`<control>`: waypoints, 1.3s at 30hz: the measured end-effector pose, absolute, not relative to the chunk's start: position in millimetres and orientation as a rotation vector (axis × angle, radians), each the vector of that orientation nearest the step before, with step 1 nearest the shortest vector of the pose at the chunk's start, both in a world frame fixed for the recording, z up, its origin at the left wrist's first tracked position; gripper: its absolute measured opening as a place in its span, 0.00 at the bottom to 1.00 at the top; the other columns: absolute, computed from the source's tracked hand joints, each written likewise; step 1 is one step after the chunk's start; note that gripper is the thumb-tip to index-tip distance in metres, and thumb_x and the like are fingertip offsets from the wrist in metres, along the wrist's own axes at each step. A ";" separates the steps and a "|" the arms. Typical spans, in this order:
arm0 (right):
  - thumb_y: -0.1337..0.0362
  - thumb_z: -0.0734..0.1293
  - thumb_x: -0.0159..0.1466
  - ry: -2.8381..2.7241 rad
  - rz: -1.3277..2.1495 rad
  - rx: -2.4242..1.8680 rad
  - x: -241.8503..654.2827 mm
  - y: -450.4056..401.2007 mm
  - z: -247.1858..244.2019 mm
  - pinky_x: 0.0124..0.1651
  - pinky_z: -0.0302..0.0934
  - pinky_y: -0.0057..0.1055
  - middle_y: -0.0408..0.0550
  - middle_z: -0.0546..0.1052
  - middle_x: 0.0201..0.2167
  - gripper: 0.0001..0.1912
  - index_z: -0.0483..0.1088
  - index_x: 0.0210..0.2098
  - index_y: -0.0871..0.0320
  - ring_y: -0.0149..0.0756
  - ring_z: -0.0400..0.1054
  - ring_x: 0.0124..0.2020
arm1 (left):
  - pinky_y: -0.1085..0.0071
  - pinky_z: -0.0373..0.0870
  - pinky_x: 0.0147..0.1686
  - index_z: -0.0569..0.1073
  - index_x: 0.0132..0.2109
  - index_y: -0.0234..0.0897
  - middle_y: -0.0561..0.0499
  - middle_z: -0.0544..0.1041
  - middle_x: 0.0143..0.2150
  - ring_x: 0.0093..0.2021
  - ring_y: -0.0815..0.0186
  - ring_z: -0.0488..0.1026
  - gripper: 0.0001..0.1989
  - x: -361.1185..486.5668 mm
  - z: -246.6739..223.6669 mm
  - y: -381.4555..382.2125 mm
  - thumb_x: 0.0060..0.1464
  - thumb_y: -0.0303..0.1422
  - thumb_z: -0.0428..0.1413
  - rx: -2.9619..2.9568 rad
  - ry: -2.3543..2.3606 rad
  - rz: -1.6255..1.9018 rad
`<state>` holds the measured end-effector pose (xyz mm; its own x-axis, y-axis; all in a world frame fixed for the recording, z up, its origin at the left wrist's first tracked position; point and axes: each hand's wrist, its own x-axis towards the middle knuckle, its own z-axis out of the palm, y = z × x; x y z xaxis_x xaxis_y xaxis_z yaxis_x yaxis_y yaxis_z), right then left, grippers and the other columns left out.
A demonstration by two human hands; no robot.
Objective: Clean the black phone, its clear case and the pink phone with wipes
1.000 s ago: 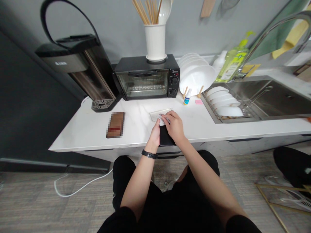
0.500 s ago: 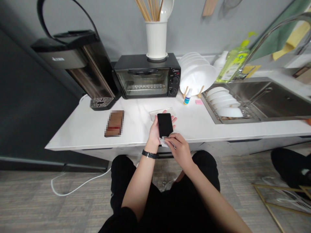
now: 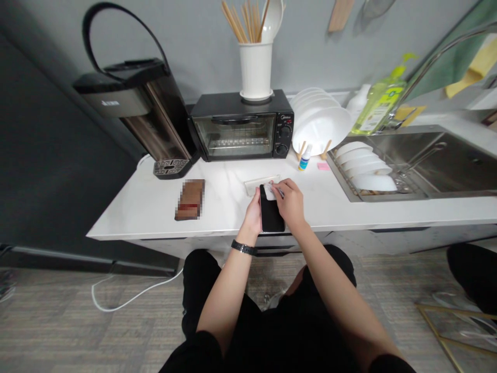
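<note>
A black-screened smartphone (image 3: 273, 216) lies face up in my left hand (image 3: 253, 213), whose fingers go under it and along its left edge. My right hand (image 3: 291, 203) is closed on a white wipe (image 3: 269, 191) and presses it to the top end of the screen. Behind the phone, a clear phone case (image 3: 251, 186) rests on the counter. A small spray bottle (image 3: 305, 158) with a blue label stands farther back, beside a pink pad (image 3: 323, 166).
A brown pixelated item (image 3: 190, 200) lies on the white counter (image 3: 135, 212) at left. Behind are a water dispenser (image 3: 155, 119), a toaster oven (image 3: 240, 132), plates (image 3: 322, 129) in a rack and a sink (image 3: 438, 155) with bowls. Someone's dark-clothed leg (image 3: 471, 274) shows at right.
My right hand has moved with the wipe from the phone's near end up to its far end. The phone has come slightly nearer to my body, and the camera view has shifted a little.
</note>
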<state>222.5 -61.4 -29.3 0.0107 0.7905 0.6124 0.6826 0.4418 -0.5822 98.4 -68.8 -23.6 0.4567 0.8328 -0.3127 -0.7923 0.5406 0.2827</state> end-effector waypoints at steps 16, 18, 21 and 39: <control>0.67 0.63 0.75 -1.958 0.251 -1.042 203.3 -134.3 -42.8 0.48 0.73 0.40 0.54 0.78 0.43 0.11 0.79 0.46 0.55 0.43 0.75 0.44 | 0.52 0.74 0.63 0.66 0.74 0.49 0.41 0.79 0.63 0.67 0.51 0.74 0.28 93.5 -32.4 -72.4 0.74 0.49 0.44 0.200 0.425 1.085; 0.67 0.63 0.75 -1.946 0.273 -1.031 208.6 -149.2 -48.1 0.49 0.73 0.40 0.53 0.78 0.43 0.11 0.79 0.47 0.54 0.43 0.75 0.45 | 0.53 0.75 0.61 0.65 0.74 0.48 0.40 0.79 0.62 0.67 0.52 0.74 0.28 92.9 -28.2 -74.7 0.75 0.49 0.42 0.214 0.444 1.105; 0.66 0.64 0.75 -1.925 0.282 -1.039 221.0 -160.6 -53.6 0.50 0.73 0.41 0.53 0.78 0.43 0.11 0.79 0.49 0.53 0.43 0.75 0.46 | 0.55 0.77 0.59 0.65 0.74 0.46 0.38 0.80 0.61 0.64 0.52 0.77 0.29 93.4 -25.6 -75.2 0.76 0.49 0.40 0.236 0.465 1.116; 0.64 0.62 0.76 -1.821 -0.060 -1.340 226.7 -64.3 -20.3 0.48 0.67 0.42 0.55 0.78 0.40 0.14 0.81 0.44 0.57 0.47 0.70 0.44 | 0.59 0.77 0.59 0.71 0.70 0.37 0.42 0.83 0.53 0.53 0.56 0.82 0.32 101.6 -22.9 -71.3 0.74 0.52 0.42 0.198 0.526 1.055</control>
<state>226.7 -64.3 -20.3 -0.0625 0.7606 0.6462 0.8017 0.4239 -0.4214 101.6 -71.3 -22.9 0.3839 0.8673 -0.3170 -0.7752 0.4892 0.3997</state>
